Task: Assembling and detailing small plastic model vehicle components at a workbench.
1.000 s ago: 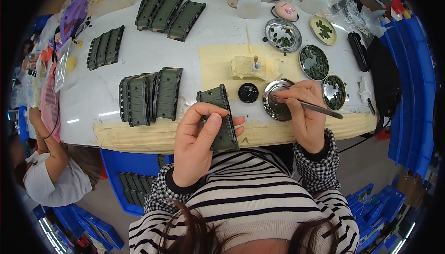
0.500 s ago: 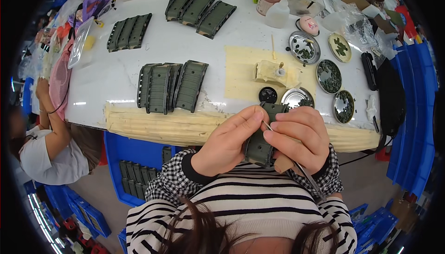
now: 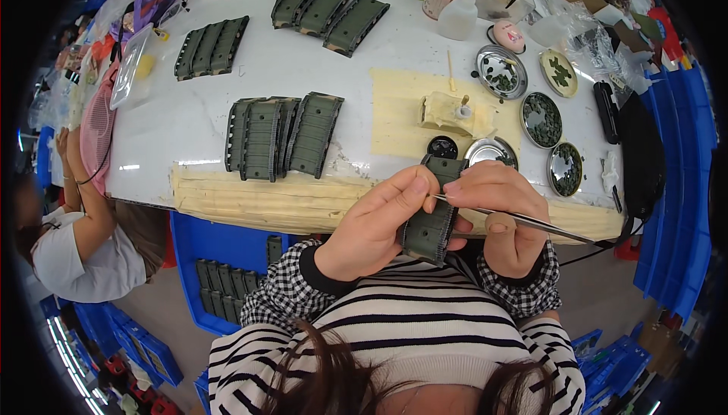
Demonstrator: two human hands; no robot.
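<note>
In front of my chest I hold a dark green, ribbed, slightly curved panel (image 3: 430, 234) with toothed edges. My left hand (image 3: 365, 234) is closed on its left side, thumb and forefinger pinched near its upper part. What lies between those fingertips is too small to tell. A pair of metal tweezers (image 3: 547, 226) is in my right hand (image 3: 516, 214), its tips at the left fingertips and its back end out to the right. My right thumb wears a tan cover. Some right fingers show beside the panel's right edge.
Similar camouflage panels (image 3: 313, 138) lie in groups on the white table. Metal dishes (image 3: 565, 170) with small dark green pieces, a black round dish (image 3: 442, 147) and a tape-wrapped block (image 3: 447, 114) stand beyond my hands. Below is a blue crate (image 3: 186, 263). A co-worker (image 3: 83, 252) sits at left.
The tweezers have swung from pointing down and right to lying nearly level, their tips still at the left fingertips. My right hand has opened out around them; the panel has shifted slightly.
</note>
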